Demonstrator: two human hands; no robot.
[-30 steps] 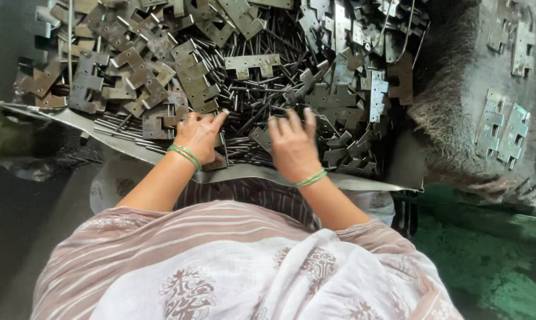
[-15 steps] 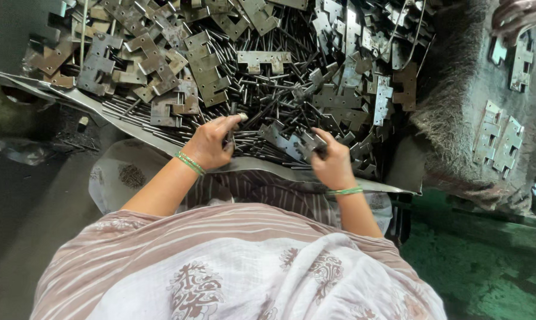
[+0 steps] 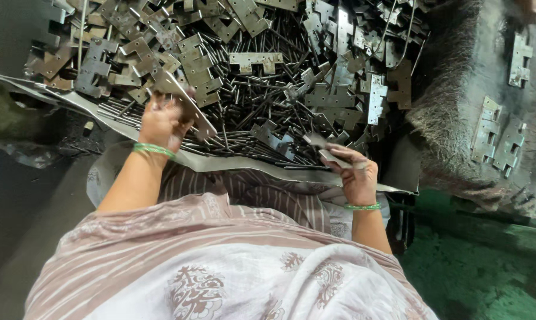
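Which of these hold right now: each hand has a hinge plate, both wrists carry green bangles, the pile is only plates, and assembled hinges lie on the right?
1. Each hand holds a metal plate. True: the left hand grips a hinge leaf, the right hand another plate.
2. Both wrists carry green bangles. True.
3. The pile holds only plates. False: thin metal pins lie among them.
4. Hinges lie on the right. True, on a dark surface.
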